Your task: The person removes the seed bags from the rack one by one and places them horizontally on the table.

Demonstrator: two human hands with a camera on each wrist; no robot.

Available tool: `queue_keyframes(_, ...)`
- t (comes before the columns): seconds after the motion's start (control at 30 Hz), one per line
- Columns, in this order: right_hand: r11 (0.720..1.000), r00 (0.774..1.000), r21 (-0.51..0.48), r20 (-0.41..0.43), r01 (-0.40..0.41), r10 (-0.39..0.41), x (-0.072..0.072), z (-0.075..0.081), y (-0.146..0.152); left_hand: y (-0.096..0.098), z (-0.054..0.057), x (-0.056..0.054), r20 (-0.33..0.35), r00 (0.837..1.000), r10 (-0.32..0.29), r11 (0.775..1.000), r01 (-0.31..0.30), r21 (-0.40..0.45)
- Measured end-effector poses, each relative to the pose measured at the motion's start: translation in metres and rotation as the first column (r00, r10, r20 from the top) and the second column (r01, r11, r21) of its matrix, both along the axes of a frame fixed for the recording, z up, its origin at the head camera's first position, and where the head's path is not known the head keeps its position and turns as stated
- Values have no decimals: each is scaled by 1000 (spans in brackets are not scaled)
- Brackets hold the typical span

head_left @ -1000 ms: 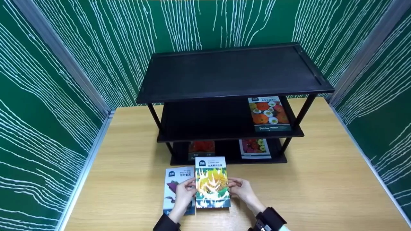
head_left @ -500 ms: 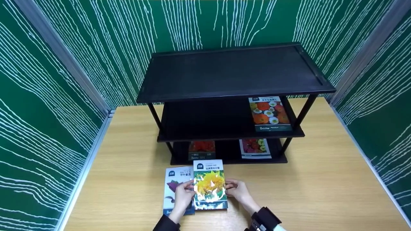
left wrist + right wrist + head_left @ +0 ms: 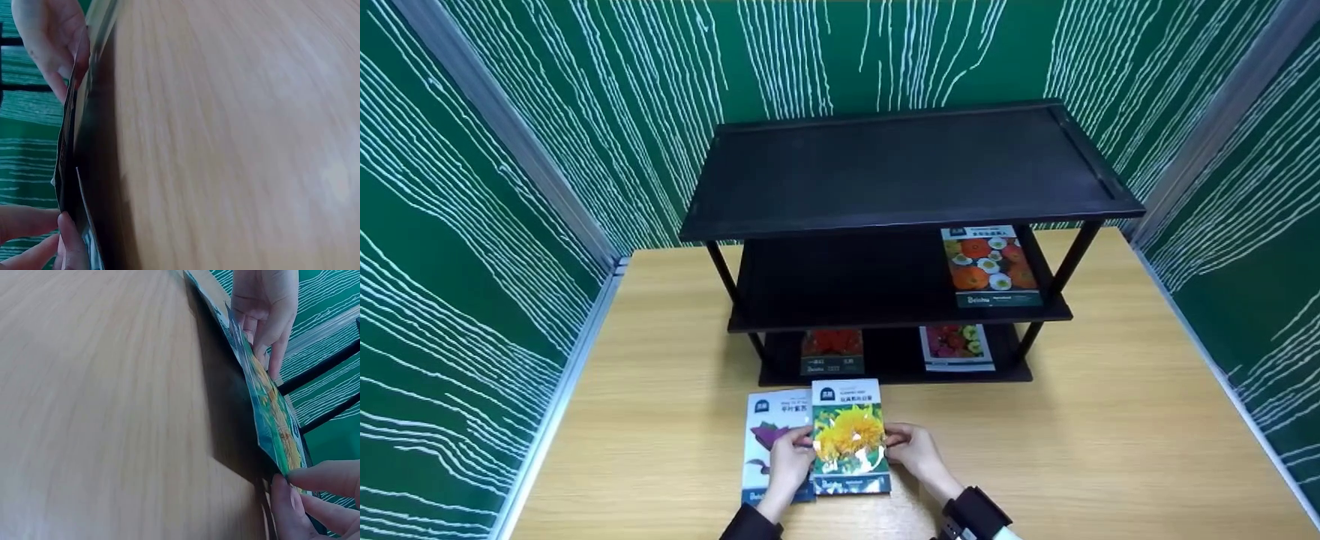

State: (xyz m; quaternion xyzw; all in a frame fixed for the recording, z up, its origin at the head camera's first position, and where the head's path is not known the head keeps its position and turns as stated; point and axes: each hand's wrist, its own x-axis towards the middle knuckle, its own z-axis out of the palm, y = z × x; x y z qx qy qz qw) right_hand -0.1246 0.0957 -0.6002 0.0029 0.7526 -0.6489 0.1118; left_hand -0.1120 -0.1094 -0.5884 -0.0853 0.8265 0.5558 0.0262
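Observation:
A seed packet with yellow flowers [image 3: 849, 435] is held between both hands at the middle front of the table. My left hand [image 3: 790, 466] pinches its left edge, and my right hand [image 3: 919, 454] pinches the right edge. In the right wrist view, thumb and fingers [image 3: 315, 475] grip the packet's side, and a shadow falls on the table below it. A second seed packet, white with a purple plant [image 3: 761, 450], lies on the table to the left, partly covered by my left hand and the yellow packet's edge.
A black three-level rack [image 3: 900, 176] stands behind the hands. On its middle shelf, a packet with orange and white flowers [image 3: 990, 266] lies at the right. Its bottom shelf bears a red-flower packet [image 3: 832, 352] and a pink-and-green one [image 3: 956, 346]. Green walls surround the wooden table [image 3: 1117, 450].
Both hands have brought the yellow-flower packet slightly toward me and to the left; its glare has shrunk. The purple-plant packet and the rack stay where they were.

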Motion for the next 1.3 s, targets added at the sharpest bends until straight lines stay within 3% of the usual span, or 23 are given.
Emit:
queue_keyframes(0.27,999,1000,36,-17,-10,11,1,-2,1,1,-4,1,-42,999,-3,998,0,-67)
queue_keyframes(0.63,996,998,89,-48,-31,36,5,-2,0,3,-5,3,-25,1000,6,994,-8,-106)
queue_keyframes(0.93,993,996,105,-71,-48,56,6,-3,1,5,-6,5,-52,999,14,988,-21,-150)
queue_keyframes(1.3,995,999,101,-46,-21,26,14,11,2,7,-6,6,-87,995,49,985,-62,-160)
